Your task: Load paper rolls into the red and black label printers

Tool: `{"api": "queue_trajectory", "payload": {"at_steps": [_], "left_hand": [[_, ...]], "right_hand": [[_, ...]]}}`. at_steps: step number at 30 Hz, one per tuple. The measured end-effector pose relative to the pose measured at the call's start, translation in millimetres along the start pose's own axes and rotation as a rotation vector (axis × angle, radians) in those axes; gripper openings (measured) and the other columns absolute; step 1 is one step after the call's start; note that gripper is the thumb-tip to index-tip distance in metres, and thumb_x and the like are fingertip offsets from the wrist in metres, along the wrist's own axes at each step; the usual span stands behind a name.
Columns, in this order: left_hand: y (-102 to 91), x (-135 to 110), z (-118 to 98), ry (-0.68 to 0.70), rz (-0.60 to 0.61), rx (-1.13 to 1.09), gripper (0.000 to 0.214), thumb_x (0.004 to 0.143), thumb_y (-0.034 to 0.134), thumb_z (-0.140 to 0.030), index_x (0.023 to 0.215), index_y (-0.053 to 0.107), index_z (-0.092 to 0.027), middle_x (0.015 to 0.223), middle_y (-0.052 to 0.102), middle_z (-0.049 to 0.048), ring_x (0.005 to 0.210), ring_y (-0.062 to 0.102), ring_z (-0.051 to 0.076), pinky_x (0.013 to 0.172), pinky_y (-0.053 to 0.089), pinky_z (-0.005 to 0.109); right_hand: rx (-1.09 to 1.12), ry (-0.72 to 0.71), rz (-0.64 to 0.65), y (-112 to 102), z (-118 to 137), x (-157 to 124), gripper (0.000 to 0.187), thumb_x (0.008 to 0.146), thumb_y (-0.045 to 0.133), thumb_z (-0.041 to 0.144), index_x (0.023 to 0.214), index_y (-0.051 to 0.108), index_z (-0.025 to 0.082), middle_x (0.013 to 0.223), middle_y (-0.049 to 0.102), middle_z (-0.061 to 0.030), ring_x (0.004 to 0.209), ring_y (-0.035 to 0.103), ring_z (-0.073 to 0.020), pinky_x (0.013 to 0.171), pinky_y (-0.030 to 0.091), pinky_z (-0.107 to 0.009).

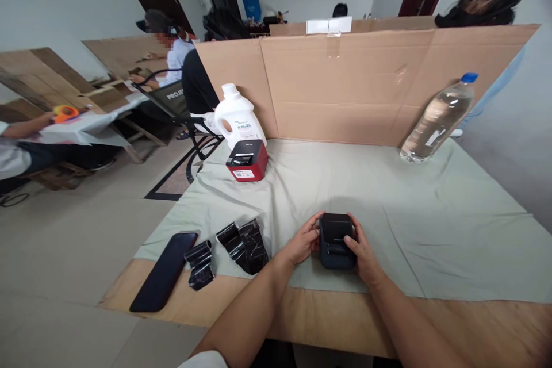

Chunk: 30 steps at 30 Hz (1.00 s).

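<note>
A small dark label printer (337, 241) is between my two hands, close to the front of the cloth-covered table. My left hand (304, 240) grips its left side with bent fingers. On the opposite side, my right hand (363, 250) wraps the right edge, its thumb resting on the printer's top. Left of my forearm lie crumpled pieces of black tape or film (245, 246), with a smaller black piece (200, 265) beside them. A red and black printer-like box (247, 161) stands farther back on the left.
A long dark flat case (164, 273) lies at the table's left front corner. Behind the red box stands a white jug (240, 118). A clear bottle with a blue cap (440, 118) leans at the back right. A cardboard screen (345, 86) closes the far edge; other people sit beyond and left.
</note>
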<state>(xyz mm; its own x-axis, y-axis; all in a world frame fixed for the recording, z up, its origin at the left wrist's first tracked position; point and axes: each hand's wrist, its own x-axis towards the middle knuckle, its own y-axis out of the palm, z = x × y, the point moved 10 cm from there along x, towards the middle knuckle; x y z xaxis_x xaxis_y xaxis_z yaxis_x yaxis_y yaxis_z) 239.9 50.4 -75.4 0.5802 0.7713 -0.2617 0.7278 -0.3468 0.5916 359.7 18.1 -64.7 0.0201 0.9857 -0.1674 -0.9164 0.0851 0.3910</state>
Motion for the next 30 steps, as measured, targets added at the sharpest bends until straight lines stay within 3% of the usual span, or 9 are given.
{"api": "queue_trajectory", "payload": {"at_steps": [6, 11, 16, 23, 27, 30], "left_hand": [[-4.5, 1.3, 0.8, 0.015, -0.047, 0.061, 0.071, 0.074, 0.067, -0.029, 0.139, 0.039, -0.026, 0.097, 0.06, 0.0032, 0.069, 0.053, 0.01, 0.059, 0.044, 0.021], [-4.2, 1.6, 0.8, 0.018, -0.054, 0.079, 0.067, 0.074, 0.065, -0.029, 0.137, 0.041, -0.028, 0.096, 0.06, 0.0027, 0.07, 0.053, 0.011, 0.06, 0.043, 0.021], [-5.2, 2.2, 1.8, 0.013, -0.054, 0.102, 0.067, 0.074, 0.065, -0.031, 0.137, 0.042, -0.028, 0.098, 0.061, 0.0035, 0.07, 0.054, 0.011, 0.062, 0.043, 0.022], [-3.2, 2.7, 6.4, 0.006, 0.017, 0.177, 0.064, 0.075, 0.063, -0.029, 0.136, 0.043, -0.028, 0.11, 0.061, 0.0055, 0.076, 0.057, 0.013, 0.061, 0.043, 0.021], [-3.3, 3.3, 7.3, 0.019, 0.026, 0.22, 0.067, 0.075, 0.058, -0.026, 0.14, 0.04, -0.027, 0.112, 0.062, 0.0054, 0.076, 0.058, 0.014, 0.065, 0.045, 0.024], [-2.5, 0.4, -8.6, 0.146, -0.014, 0.389, 0.062, 0.075, 0.053, -0.021, 0.136, 0.046, -0.023, 0.111, 0.063, 0.0055, 0.085, 0.059, 0.017, 0.081, 0.046, 0.031]], "right_hand": [[0.001, -0.068, 0.081, 1.7, 3.1, 0.1, 0.085, 0.07, 0.069, 0.034, 0.146, 0.03, 0.03, 0.139, 0.051, -0.0044, 0.127, 0.048, -0.0275, 0.105, 0.038, -0.047], [0.007, -0.043, 0.078, 1.4, 1.1, 1.1, 0.087, 0.067, 0.066, 0.035, 0.146, 0.03, 0.03, 0.134, 0.056, -0.0046, 0.121, 0.053, -0.0292, 0.097, 0.045, -0.047], [-0.042, -0.026, -0.033, -5.5, -0.8, 3.8, 0.071, 0.075, 0.064, 0.045, 0.139, 0.04, 0.027, 0.129, 0.06, -0.0068, 0.114, 0.058, -0.0275, 0.09, 0.05, -0.043], [-0.029, -0.023, -0.169, -20.7, -6.9, 10.6, 0.043, 0.083, 0.053, 0.06, 0.11, 0.054, 0.026, 0.097, 0.07, -0.0023, 0.088, 0.065, -0.0237, 0.076, 0.054, -0.04], [-0.035, -0.018, -0.204, -24.3, -7.2, 11.8, 0.041, 0.081, 0.055, 0.061, 0.102, 0.057, 0.026, 0.09, 0.07, -0.0008, 0.086, 0.065, -0.0233, 0.077, 0.053, -0.039], [-0.05, -0.007, -0.194, -21.9, -7.1, 10.4, 0.046, 0.08, 0.055, 0.062, 0.107, 0.057, 0.026, 0.095, 0.07, -0.0017, 0.09, 0.065, -0.0236, 0.078, 0.053, -0.039]]}}
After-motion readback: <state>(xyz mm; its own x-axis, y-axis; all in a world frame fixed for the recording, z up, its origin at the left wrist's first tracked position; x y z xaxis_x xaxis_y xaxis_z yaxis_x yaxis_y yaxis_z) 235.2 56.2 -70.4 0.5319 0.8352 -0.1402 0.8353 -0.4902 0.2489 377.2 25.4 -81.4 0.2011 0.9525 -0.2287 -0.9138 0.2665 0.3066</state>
